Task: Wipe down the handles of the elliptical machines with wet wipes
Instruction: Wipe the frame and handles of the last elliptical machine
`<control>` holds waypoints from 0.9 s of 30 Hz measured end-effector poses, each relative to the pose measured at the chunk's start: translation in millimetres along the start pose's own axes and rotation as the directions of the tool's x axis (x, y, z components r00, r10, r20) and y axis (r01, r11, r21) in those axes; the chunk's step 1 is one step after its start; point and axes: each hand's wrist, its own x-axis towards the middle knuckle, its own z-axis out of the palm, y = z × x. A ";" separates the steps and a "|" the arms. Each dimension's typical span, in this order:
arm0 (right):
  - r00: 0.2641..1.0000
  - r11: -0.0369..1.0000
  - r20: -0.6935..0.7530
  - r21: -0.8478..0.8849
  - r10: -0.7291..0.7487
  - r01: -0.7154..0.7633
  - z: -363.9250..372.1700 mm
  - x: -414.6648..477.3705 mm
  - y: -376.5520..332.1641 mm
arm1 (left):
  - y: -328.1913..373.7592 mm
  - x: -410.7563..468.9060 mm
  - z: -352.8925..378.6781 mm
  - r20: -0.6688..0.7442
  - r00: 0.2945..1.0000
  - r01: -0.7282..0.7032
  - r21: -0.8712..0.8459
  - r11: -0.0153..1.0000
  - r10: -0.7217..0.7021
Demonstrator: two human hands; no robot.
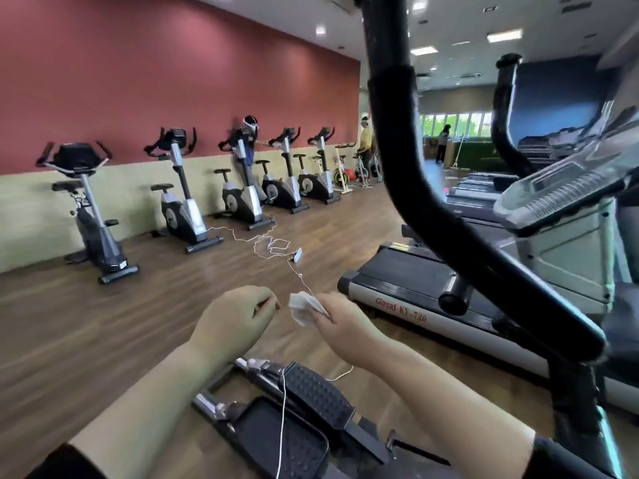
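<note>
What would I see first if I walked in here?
The big black elliptical handle curves down the middle, very close. Below it, the right hand pinches a crumpled white wipe beside the curled left hand. A row of exercise bikes stands along the red wall on the left.

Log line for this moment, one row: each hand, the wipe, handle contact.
left hand: fingers curled, nothing seen held | right hand: pinches wet wipe | elliptical handle: wipe not touching it
</note>
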 end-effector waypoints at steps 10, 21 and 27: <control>1.000 0.999 -0.005 -0.029 0.017 -0.017 60.4 119.0 -29.5 | -120.6 65.2 -27.3 -0.002 1.000 0.001 -0.050 0.999 -0.001; 0.984 0.981 -0.069 -0.094 0.164 -0.170 76.9 180.7 8.0 | -172.4 144.0 21.2 0.110 0.991 -0.051 -0.182 0.982 0.072; 0.953 0.946 -0.101 -0.130 0.285 -0.297 61.0 204.5 47.2 | -170.7 200.7 66.4 0.161 0.974 -0.116 -0.260 0.959 0.162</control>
